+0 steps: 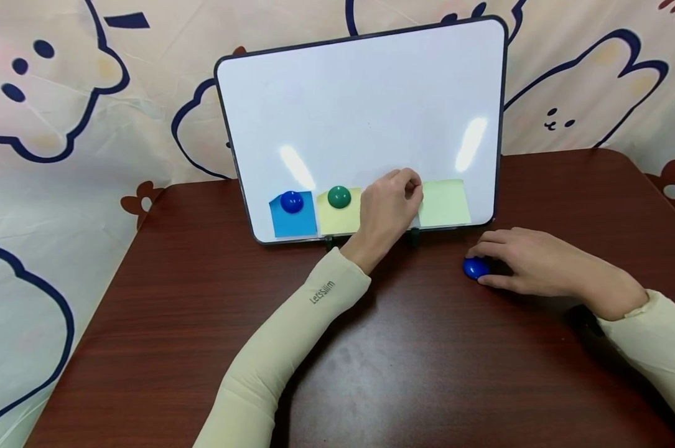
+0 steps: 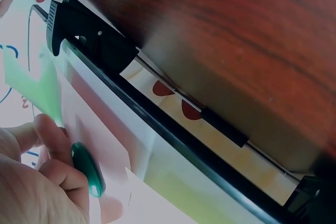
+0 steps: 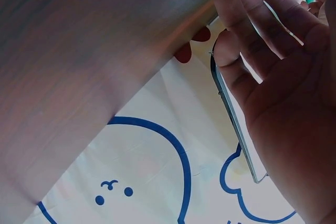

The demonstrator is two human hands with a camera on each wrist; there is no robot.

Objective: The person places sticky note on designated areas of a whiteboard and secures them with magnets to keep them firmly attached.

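Note:
My left hand (image 1: 390, 202) is at the lower part of the whiteboard (image 1: 365, 112), its thumb and fingertips pinching the left edge of a pale green paper note (image 1: 445, 202). Under that hand, in the left wrist view, a green round magnet (image 2: 88, 170) sits on a pink note (image 2: 100, 121). On the tabletop my right hand (image 1: 530, 261) grips a blue round magnet (image 1: 474, 268) between thumb and fingers. Farther left on the board, one blue magnet (image 1: 292, 202) lies over a blue note (image 1: 295, 224) and one green magnet (image 1: 339, 197) over a yellow note (image 1: 337, 219).
The board leans upright on black stand clips (image 1: 415, 237) at the back of the dark brown wooden table (image 1: 404, 373). Behind it hangs a light cloth (image 1: 583, 93) printed with cartoon outlines. A dark object (image 1: 586, 320) shows under the right wrist.

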